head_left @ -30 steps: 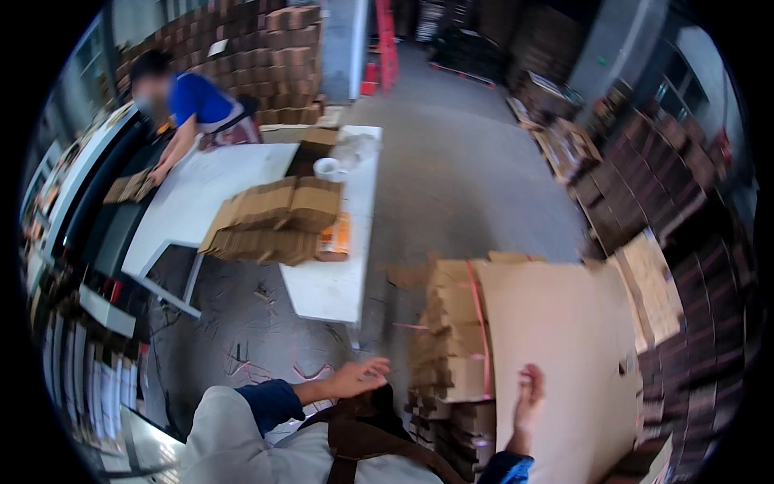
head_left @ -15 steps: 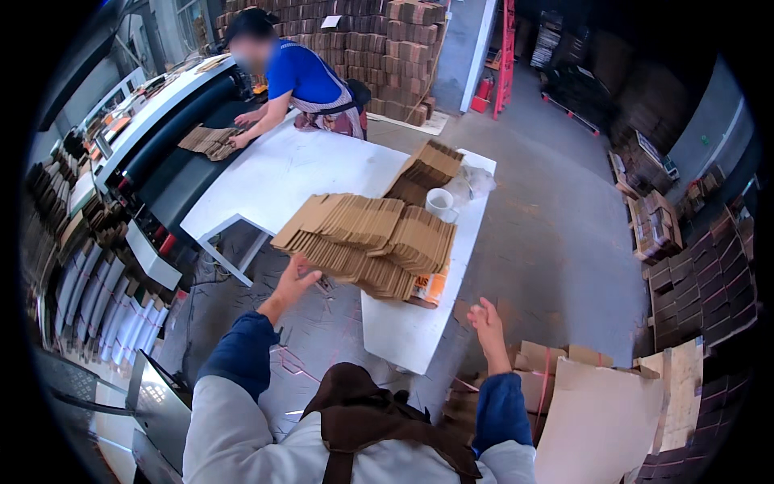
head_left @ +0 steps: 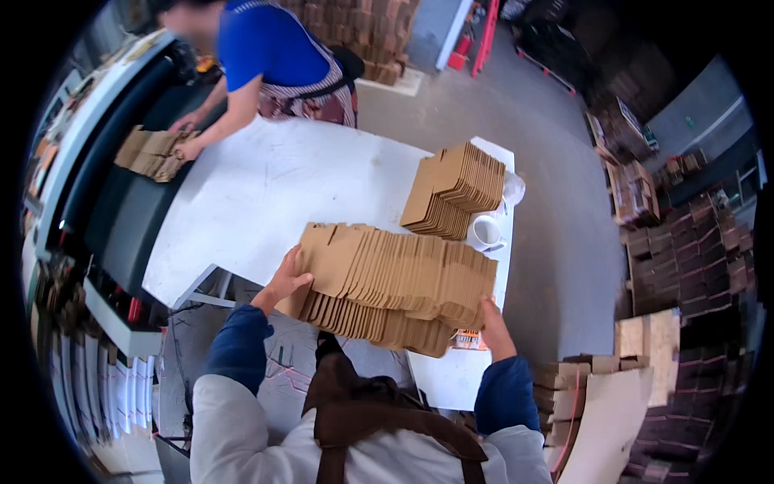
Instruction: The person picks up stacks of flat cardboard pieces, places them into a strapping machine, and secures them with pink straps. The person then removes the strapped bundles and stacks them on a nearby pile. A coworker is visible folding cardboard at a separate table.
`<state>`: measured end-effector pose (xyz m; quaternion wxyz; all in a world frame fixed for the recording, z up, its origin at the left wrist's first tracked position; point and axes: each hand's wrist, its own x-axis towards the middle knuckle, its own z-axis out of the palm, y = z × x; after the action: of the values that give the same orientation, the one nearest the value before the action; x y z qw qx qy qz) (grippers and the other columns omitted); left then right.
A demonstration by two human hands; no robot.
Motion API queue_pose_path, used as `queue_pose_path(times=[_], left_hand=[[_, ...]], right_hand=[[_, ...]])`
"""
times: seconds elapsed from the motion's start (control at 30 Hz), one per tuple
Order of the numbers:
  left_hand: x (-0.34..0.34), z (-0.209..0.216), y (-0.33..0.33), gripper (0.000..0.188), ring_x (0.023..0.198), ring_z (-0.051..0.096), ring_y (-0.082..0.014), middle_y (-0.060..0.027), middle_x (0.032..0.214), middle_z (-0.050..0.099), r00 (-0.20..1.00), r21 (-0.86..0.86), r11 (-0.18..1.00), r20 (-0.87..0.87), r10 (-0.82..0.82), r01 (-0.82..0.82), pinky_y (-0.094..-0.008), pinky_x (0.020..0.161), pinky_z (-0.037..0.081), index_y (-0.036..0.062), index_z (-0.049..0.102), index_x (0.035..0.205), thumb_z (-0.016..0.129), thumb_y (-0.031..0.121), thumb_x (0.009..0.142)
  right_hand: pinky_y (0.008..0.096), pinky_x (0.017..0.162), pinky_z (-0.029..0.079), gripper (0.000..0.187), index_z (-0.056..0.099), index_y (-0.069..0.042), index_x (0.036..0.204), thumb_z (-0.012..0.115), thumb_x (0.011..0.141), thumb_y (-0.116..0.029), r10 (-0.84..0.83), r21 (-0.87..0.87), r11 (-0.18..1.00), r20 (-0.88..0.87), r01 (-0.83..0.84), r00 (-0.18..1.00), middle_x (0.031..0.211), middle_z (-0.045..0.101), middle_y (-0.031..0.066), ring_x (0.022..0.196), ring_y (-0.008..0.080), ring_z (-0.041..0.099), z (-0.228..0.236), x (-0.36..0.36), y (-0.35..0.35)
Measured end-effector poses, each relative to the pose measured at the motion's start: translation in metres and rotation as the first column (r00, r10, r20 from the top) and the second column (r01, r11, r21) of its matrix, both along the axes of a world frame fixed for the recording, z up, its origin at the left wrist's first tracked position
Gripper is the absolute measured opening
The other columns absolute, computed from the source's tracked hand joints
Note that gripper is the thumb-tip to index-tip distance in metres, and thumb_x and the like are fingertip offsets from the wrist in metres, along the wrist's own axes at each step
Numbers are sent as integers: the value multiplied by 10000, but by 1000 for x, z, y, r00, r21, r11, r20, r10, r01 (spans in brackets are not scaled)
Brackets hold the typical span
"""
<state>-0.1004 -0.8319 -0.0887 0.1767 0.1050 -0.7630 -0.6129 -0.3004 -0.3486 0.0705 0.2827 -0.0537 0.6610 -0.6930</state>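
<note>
Left hand (head_left: 284,284) and right hand (head_left: 496,329), half-open, cup the stack (head_left: 395,274) between them — uneven pressure could spill its loose-looking middle toward the mug (head_left: 484,232) ahead.

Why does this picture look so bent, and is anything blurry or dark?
Head view: the wide fisheye lens bows the far edge of the white table and leaves a black surround; head view: the cardboard stack between the left hand and right hand looks fairly crisp, but the co-worker's head is blurred; head view: the table is bright, the upper right gloomy.
</note>
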Motion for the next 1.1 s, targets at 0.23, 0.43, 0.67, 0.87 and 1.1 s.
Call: queue_pose_path(times=[0.23, 0.43, 0.67, 0.87, 1.1], left_hand=[[-16, 67, 20, 1362, 1429, 176, -364, -237, 1524, 194, 925, -102, 921, -15, -380, 376, -398, 1158, 196, 8, 49, 1499, 882, 488, 533], [-40, 88, 3, 1321, 1422, 191, -382, -233, 1533, 171, 903, -242, 876, 4, -430, 418, -394, 1159, 209, 7, 57, 1496, 881, 429, 554], [-27, 98, 18, 1288, 1425, 180, -382, -239, 1541, 147, 945, -298, 901, 13, -326, 315, -393, 1157, 218, -2, 85, 1492, 874, 416, 563], [6, 107, 66, 1276, 1417, 199, -381, -253, 1530, 155, 994, -183, 977, 23, -109, 112, -384, 1151, 224, -34, 49, 1478, 847, 452, 610], [51, 110, 138, 1284, 1408, 222, -381, -243, 1543, 125, 903, -298, 887, 139, 406, -352, -381, 1137, 250, 13, 25, 1494, 856, 406, 597]], right_hand=[[332, 1016, 388, 618, 331, 52, 1418, 434, 1005, -396, 69, 329, 943, -59, -46, 996, 1290, 535, 121, 1188, 228, 499, 20, 73, -111], [343, 1086, 299, 609, 227, 24, 1469, 310, 1026, -387, 267, 440, 894, -367, -86, 891, 1432, 417, 192, 1335, 283, 387, -23, 57, -98], [359, 1073, 314, 825, 232, 42, 1454, 249, 959, -618, 281, 359, 923, -371, -142, 885, 1397, 452, 210, 1305, 302, 419, -29, 42, -122], [367, 1040, 359, 741, 333, 36, 1408, 212, 991, -565, 521, 451, 818, -319, -357, 792, 1344, 497, 191, 1254, 273, 459, 0, -13, -117], [337, 939, 468, 619, 425, 8, 1332, 329, 999, -505, 736, -6, 677, 21, -736, 677, 1233, 568, 106, 1118, 201, 563, -52, -101, -201]])
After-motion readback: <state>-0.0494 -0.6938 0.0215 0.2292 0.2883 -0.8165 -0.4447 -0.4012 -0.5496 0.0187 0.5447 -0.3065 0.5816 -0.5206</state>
